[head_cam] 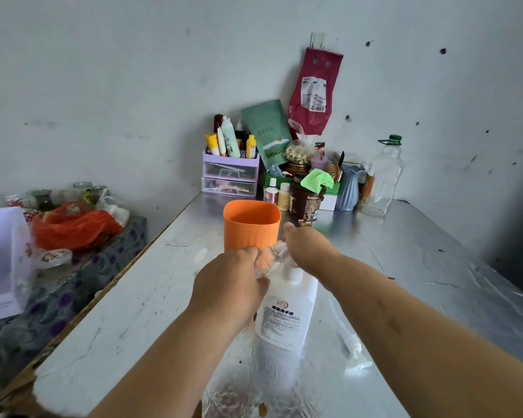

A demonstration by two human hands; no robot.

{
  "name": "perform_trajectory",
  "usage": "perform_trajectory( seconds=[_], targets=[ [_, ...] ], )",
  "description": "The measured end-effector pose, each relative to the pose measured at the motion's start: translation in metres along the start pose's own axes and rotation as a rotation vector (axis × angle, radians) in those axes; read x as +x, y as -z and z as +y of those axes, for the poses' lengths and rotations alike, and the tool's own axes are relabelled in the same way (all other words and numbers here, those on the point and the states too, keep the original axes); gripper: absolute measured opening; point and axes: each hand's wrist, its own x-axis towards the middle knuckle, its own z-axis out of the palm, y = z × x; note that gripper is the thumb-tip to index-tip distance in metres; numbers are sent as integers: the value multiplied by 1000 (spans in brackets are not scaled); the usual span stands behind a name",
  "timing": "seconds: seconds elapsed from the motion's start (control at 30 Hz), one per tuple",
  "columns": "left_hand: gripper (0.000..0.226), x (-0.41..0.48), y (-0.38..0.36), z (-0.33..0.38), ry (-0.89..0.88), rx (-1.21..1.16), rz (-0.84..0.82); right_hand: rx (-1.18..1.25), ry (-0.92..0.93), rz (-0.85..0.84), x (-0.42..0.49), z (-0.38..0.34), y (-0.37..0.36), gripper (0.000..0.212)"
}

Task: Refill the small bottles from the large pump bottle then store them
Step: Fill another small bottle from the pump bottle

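While the large pump bottle [287,312] stands upright on the metal-topped table [405,251], just in front of the orange cup [251,224], both hands work at its top. The left hand [233,282] has its fingers curled round a small clear bottle [271,260], held tilted against the pump's neck, presumably to bring its mouth under the spout; mouth and spout are both hidden, so alignment is not confirmed. The right hand [307,245] lies over the pump head from above, back of hand to camera; the fingers are out of sight, so I cannot tell whether they wrap the head or only press on it; the position fits a downward stroke. Judgement: filling step in hand; the level in the small bottle is unreadable through blur. The orange cup is open-mouthed and close by; likely the holder for finished bottles, unverified. A pale pump-type cap [352,345] lies on the table to the right, apart from the large bottle; possibly the small bottle's own top, set aside for the fill. Risk: narrow mouth; drips on a slick surface.
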Motion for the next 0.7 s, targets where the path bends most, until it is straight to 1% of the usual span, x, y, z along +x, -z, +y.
perform_trajectory(
  seconds=[0.27,0.53,0.7],
  targets=[
    [22,1,1,0,-8,-22,4,95,12,25,-1,1,-3,35],
    [19,4,-5,-4,-18,-28,9,27,46,57,3,7,-11,33],
    [21,4,-7,-6,-11,-10,-4,-11,27,31,2,5,-14,34]
  ],
)
